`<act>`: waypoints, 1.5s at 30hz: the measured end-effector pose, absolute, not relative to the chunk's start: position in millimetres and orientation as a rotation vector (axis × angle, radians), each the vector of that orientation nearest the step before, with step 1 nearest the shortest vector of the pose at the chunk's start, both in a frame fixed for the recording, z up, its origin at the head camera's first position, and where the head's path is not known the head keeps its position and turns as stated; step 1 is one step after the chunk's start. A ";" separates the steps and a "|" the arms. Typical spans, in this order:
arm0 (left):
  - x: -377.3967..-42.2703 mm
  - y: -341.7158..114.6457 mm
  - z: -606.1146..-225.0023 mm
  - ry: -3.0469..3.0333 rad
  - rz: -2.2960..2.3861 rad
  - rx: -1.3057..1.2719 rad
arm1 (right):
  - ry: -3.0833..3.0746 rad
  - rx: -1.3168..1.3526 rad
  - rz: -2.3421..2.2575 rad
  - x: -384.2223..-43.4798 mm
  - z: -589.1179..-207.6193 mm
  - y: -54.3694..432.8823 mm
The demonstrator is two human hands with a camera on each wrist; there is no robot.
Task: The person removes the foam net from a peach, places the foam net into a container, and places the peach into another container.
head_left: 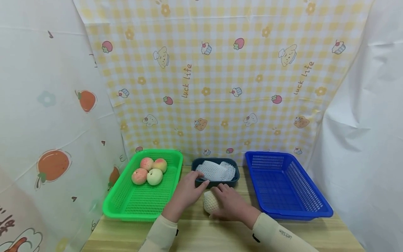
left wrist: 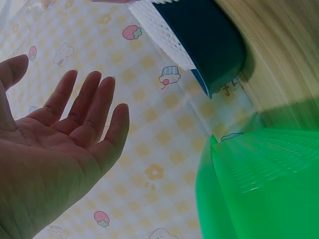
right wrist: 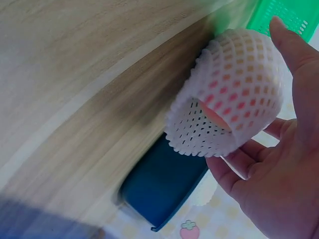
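A peach in a white foam net (head_left: 210,202) rests on the wooden table. My right hand (head_left: 231,203) holds it from the right, thumb and fingers around its sides. In the right wrist view, reddish skin shows through the mesh of the foam net (right wrist: 244,74), whose open end gapes. To the left, my left hand (head_left: 187,190) is raised beside the dark tray with relaxed, spread fingers; its palm (left wrist: 55,139) holds nothing in the left wrist view. Behind both hands stands the dark tray (head_left: 217,183), with white foam nets (head_left: 211,170) inside.
A green basket (head_left: 145,204) on the left bears several bare peaches (head_left: 139,176) toward its back. On the right stands a blue basket (head_left: 274,190) with nothing seen in it. A checked cloth (head_left: 217,73) hangs behind the table.
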State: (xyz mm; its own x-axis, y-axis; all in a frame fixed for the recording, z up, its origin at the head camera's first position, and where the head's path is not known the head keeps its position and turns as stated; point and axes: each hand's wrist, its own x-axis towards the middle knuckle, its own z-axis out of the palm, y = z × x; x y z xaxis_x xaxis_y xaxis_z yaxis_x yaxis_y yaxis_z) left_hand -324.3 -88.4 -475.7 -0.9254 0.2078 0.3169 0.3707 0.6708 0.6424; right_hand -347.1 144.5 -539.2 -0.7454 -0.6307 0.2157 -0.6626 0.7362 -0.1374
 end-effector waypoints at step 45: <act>-324.4 -96.4 -485.3 -2.643 -1.111 -0.496 | -2.908 0.456 1.498 -346.3 -558.1 171.2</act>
State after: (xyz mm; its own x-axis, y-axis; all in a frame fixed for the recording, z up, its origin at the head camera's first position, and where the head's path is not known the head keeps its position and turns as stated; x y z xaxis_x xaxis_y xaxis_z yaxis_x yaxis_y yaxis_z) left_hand -324.4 -96.4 -485.3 -0.9159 0.2174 0.3375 0.3932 0.6549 0.6453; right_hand -346.3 171.2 -558.1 -0.9491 -0.3144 -0.0167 -0.1688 0.5531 -0.8159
